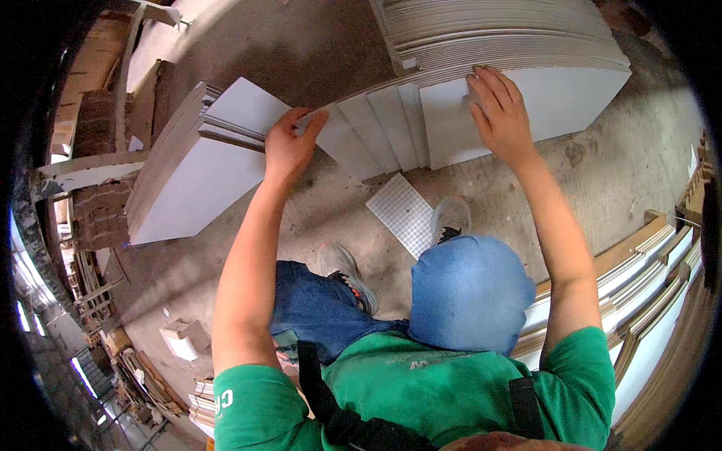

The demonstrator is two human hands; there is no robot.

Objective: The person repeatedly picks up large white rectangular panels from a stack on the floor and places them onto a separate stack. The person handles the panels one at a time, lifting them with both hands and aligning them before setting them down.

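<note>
A long stack of white boards stands on edge across the far right, its front sheets facing me. My right hand lies on the upper edge of the front board, fingers stretched and slightly spread. Several white panels lean fanned out at the stack's left end. Beside their left corner is my left hand, thumb and forefinger apart; its other fingers are partly hidden. Close by on the left, another stack of white boards leans at a slant, with separated sheets near my left wrist.
A white sheet with a grid of round dots lies on the concrete floor by my shoes. More white boards with brown edges are piled at the right. A small open carton sits at lower left, near wooden racking.
</note>
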